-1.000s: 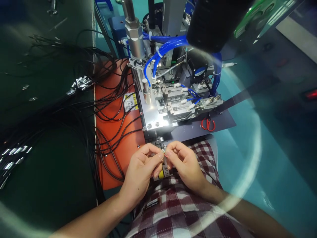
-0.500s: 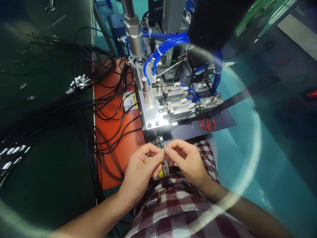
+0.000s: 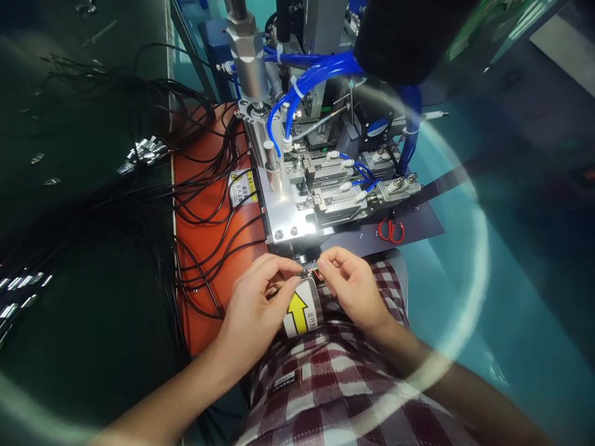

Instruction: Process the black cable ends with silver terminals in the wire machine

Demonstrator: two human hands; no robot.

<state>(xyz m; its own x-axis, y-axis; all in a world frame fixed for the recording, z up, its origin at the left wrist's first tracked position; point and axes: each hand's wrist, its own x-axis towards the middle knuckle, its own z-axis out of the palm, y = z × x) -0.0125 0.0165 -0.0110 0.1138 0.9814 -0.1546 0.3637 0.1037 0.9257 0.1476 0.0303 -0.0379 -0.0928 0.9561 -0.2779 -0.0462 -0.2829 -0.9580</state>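
1. Two bare hands work close together in front of the machine (image 3: 320, 198), above the lap of a person in a checked garment (image 3: 320, 390); they sit a little higher and farther apart than half a second ago, when their fingertips nearly met.
2. The left hand (image 3: 255, 303) has thumb and forefinger narrowed at a small dark piece (image 3: 305, 272); whether it grips that piece or merely touches it, I cannot tell. Its fingers were more curled in the earlier frame.
3. The right hand (image 3: 356, 291) pinches thin wires (image 3: 317, 273), one of them red, between thumb and forefinger. These wires lie between the two sets of fingertips, near the machine's front edge, and show more plainly than before.
4. Below the fingers, the white label with a yellow arrow (image 3: 301, 313) is now largely uncovered; half a second earlier the left hand hid most of it.
5. The red-handled scissors (image 3: 391, 231) rest as before on the grey plate (image 3: 421, 228), beyond the right hand.
6. Black cables (image 3: 204, 179) still run across the orange plate (image 3: 199, 334) onto the dark bench (image 3: 93, 347) at left, where a cluster of silvery ends (image 3: 144, 152) lies unchanged.
7. The whole view has shifted slightly, the bench edge standing farther left.
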